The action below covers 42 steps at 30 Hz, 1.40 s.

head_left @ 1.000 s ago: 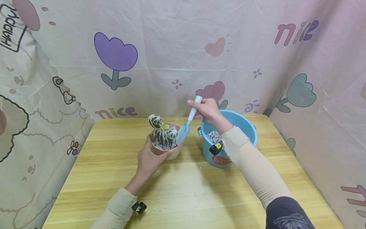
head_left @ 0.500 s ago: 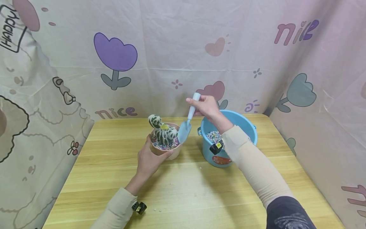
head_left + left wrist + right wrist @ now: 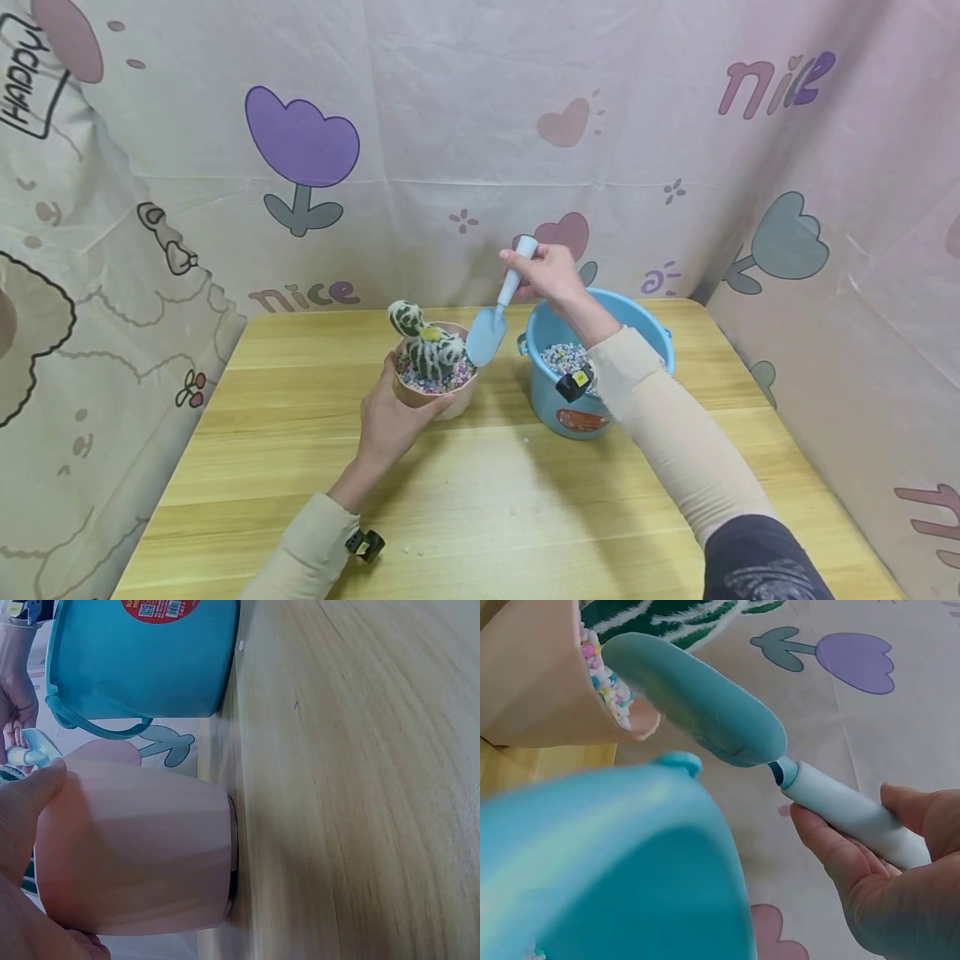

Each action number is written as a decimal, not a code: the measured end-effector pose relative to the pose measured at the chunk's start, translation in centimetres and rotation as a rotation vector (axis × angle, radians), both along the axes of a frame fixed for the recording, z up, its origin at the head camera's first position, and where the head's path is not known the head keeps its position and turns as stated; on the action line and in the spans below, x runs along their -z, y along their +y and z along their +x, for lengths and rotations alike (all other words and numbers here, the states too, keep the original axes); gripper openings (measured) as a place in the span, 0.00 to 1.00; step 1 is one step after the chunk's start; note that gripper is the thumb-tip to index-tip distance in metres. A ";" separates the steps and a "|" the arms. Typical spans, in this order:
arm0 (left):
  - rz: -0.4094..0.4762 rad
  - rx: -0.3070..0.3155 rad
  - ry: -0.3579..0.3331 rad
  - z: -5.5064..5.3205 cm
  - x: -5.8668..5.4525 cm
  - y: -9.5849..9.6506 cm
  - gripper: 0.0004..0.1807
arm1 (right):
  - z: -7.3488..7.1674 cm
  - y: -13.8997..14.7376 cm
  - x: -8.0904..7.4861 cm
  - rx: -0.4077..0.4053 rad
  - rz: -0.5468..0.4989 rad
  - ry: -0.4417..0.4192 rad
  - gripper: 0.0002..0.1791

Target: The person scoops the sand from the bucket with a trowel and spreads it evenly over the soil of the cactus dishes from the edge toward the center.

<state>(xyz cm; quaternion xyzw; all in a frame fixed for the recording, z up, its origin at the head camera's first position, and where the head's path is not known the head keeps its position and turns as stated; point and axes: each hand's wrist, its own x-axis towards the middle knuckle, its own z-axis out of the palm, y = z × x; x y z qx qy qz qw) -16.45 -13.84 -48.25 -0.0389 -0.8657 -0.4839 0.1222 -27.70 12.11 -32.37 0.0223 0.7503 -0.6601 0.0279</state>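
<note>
My left hand (image 3: 392, 425) grips the near left side of a pinkish flower pot (image 3: 457, 405), thumb along its front. In the pot stands a green-and-white striped cactus (image 3: 433, 357) with a yellow spot, set in colourful pebbles (image 3: 424, 384). With thumb and fingers my right hand (image 3: 551, 273) pinches the white handle of a light-blue trowel (image 3: 486, 337). Its blade points down at the pot's right rim; in the right wrist view the trowel blade (image 3: 697, 701) shows its underside beside the pebbles. The left wrist view shows the pot (image 3: 142, 847) upright on the table.
A blue bucket (image 3: 546, 398) with more small pebbles (image 3: 561, 358) in it stands right of the pot, beneath my right forearm. A few stray bits lie on the wooden table (image 3: 480, 517). A printed cloth (image 3: 420, 125) hangs close behind the table.
The trowel has risen slightly and shifted right, its blade turning so that more of its face shows to the head view. The left hand and pot have stayed in place.
</note>
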 end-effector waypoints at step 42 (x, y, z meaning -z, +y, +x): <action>-0.004 0.006 -0.004 0.0 0.1 0.1 0.64 | 3.0 15.0 -2.0 0.058 -0.053 0.016 0.20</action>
